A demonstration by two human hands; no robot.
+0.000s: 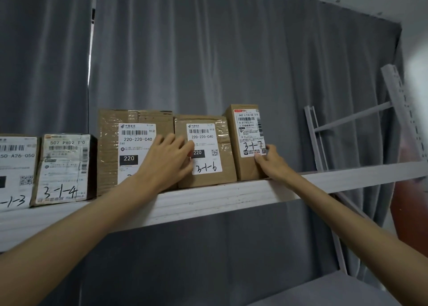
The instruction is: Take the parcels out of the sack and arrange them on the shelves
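Several labelled parcels stand in a row on a white shelf (231, 198). My left hand (169, 159) lies flat with straight fingers across the fronts of a large cardboard box (111, 148) and the box marked 3-1-6 (208, 166). My right hand (269, 159) holds the lower right corner of the narrow upright box marked 3-1-7 (245, 129), thumb on its label. Further left stand the parcel marked 3-1-4 (64, 169) and the one marked 1-3 (16, 169). The sack is out of view.
A grey curtain (208, 51) hangs behind the shelf. The shelf's white upright post (400, 106) and cross braces (352, 117) stand at the right. A lower grey shelf surface (335, 291) shows at bottom right.
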